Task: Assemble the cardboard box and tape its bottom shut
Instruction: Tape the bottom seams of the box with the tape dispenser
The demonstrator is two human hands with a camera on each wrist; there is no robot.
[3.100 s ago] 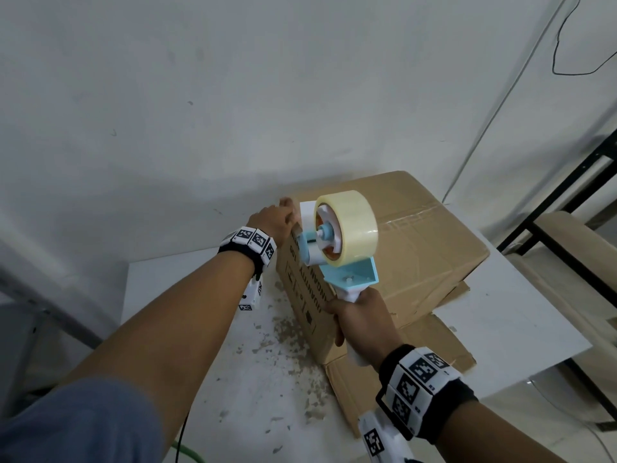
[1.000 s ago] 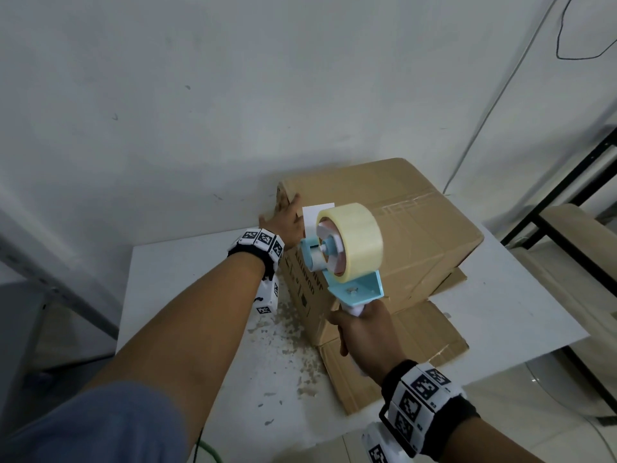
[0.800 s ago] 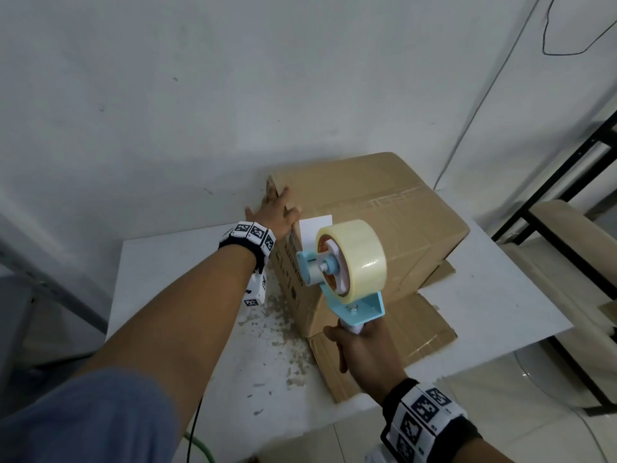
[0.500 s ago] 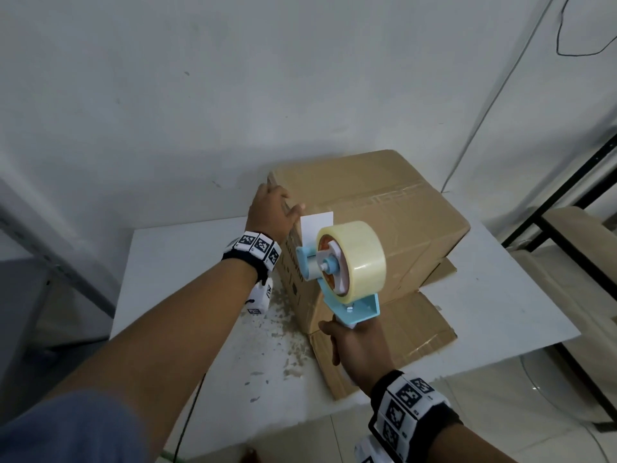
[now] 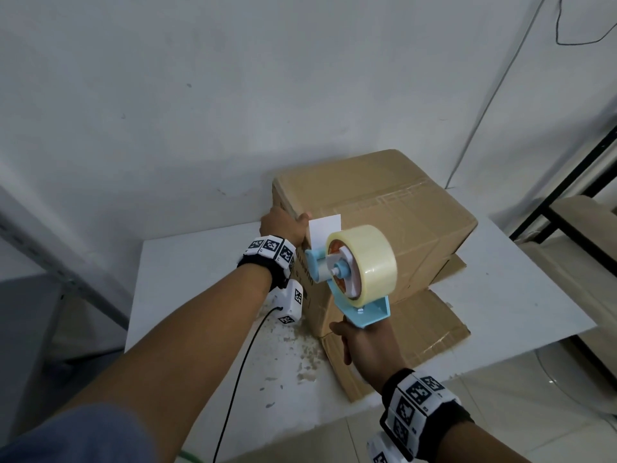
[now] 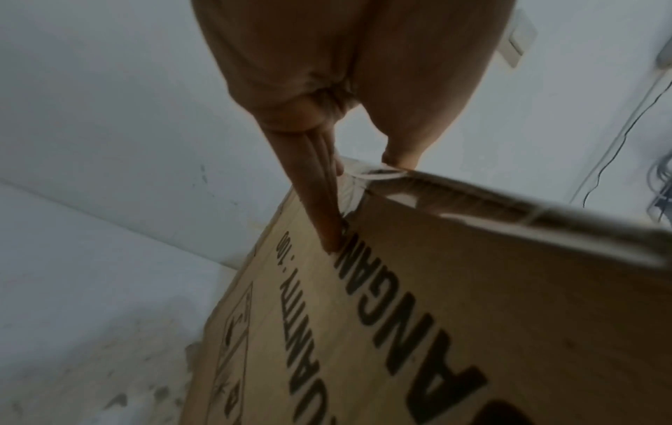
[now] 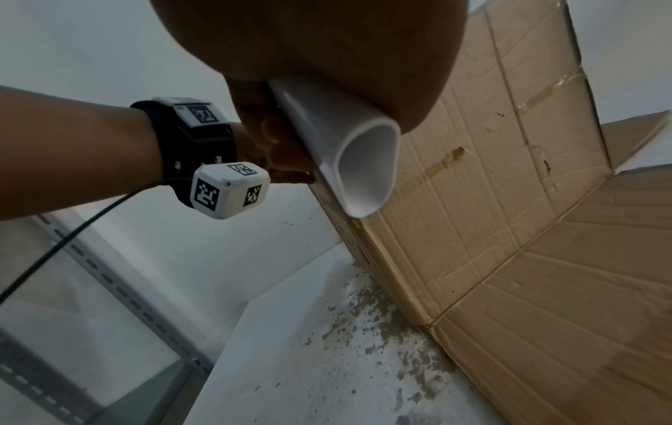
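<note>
My left hand (image 5: 283, 225) rests flat on the box (image 5: 377, 225) at its 9 o'clock top corner, fingers straight, pressed together. My right hand (image 5: 364, 345) grips the tape gun (image 5: 354, 272), raised at the box's 6 o'clock. Box sits mid-table (image 5: 187, 272), flaps splayed underneath.

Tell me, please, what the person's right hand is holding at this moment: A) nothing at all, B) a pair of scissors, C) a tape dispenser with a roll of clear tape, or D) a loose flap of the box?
C: the right hand grips the white handle of the blue tape dispenser, which carries a clear roll beside the cardboard box.
</note>
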